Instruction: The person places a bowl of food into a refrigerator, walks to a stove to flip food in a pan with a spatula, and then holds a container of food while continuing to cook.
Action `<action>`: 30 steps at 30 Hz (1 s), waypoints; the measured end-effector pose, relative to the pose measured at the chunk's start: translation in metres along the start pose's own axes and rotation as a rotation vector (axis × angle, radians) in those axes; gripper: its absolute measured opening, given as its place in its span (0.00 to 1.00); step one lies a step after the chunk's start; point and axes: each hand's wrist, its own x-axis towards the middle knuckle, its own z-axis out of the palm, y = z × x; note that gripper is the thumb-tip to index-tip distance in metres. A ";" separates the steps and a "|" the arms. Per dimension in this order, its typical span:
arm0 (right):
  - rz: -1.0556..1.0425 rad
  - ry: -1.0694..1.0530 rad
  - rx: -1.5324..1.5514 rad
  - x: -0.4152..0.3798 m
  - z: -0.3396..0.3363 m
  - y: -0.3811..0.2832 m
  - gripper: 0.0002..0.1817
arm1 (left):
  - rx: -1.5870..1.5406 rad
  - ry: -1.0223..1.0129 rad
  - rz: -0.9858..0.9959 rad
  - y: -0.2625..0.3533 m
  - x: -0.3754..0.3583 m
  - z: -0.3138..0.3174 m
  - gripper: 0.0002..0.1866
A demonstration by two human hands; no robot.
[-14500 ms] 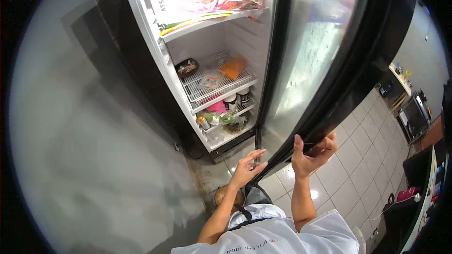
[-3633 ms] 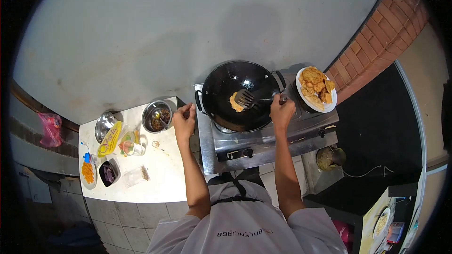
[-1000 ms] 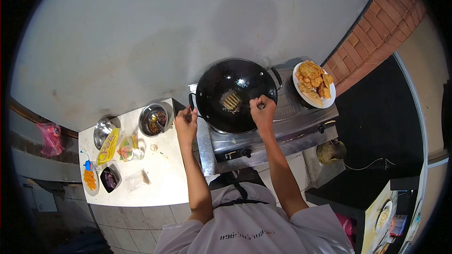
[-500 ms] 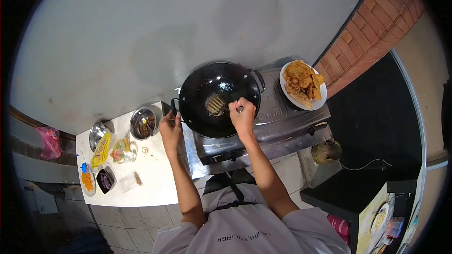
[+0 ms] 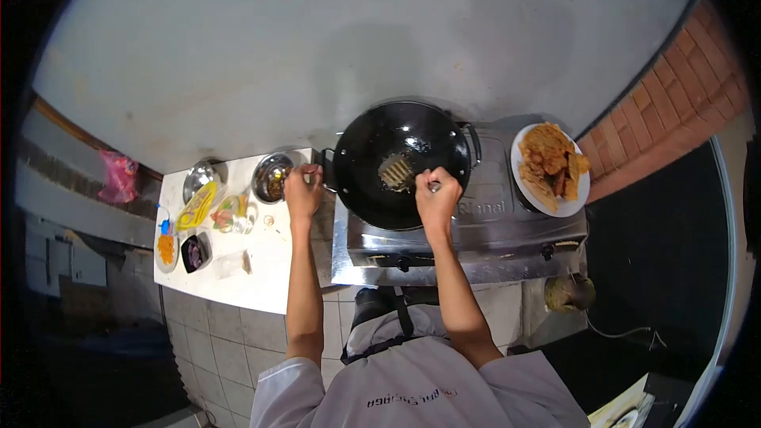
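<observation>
A black wok point(image 5: 372, 150) with two side handles sits on the steel gas stove point(image 5: 483, 230). My right hand point(image 5: 438, 192) is closed around the handle of a slotted spatula point(image 5: 396, 172), whose head rests inside the wok in a little oil. At the wok's left side, my left hand point(image 5: 303, 190) is closed beside the left handle point(image 5: 327, 170); its fingers are curled, and whether they grip the handle is hard to make out.
A white plate of fried food point(image 5: 551, 166) stands on the stove's right side. The white table point(image 5: 265, 265) at left holds metal bowls point(image 5: 272, 177), a yellow packet point(image 5: 196, 206), a dark dish point(image 5: 193, 253) and an orange-filled plate point(image 5: 166, 252). A wall rises behind.
The whole view has shifted, so the stove and wok appear farther right. My left hand has moved up relative to the wok's left handle. The spatula stays in the wok.
</observation>
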 end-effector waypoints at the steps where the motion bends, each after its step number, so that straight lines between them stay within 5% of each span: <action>1: -0.016 -0.003 -0.015 0.000 -0.002 0.000 0.13 | 0.019 -0.006 -0.006 -0.002 0.002 0.000 0.10; 9: 0.012 0.022 0.184 0.024 -0.019 -0.025 0.15 | 0.108 -0.038 -0.051 0.004 0.009 -0.004 0.11; 30: -0.063 0.033 -0.042 0.014 -0.020 -0.006 0.18 | 0.034 -0.064 0.012 0.007 0.016 -0.006 0.12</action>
